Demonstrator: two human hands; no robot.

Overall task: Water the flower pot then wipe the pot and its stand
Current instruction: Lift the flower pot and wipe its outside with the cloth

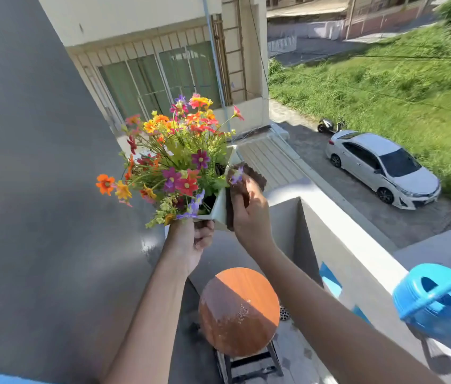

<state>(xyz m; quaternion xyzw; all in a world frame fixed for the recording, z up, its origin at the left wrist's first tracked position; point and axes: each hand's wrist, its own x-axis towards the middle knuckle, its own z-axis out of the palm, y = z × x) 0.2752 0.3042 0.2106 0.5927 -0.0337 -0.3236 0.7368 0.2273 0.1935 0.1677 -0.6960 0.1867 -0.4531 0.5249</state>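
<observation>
A white angular flower pot (220,207) full of colourful flowers (175,151) is lifted in the air, above and behind its stand. My left hand (191,239) grips the pot from below. My right hand (249,212) presses a dark brown cloth (256,176) against the pot's right side. The stand (239,311) is a round orange-brown wooden stool top below the pot, with wet patches on it and dark legs underneath.
A blue watering can (440,295) sits on the white balcony parapet (357,245) at the right. A grey wall (38,189) closes the left side. Beyond the parapet, far below, are a street, a white car (382,167) and grass.
</observation>
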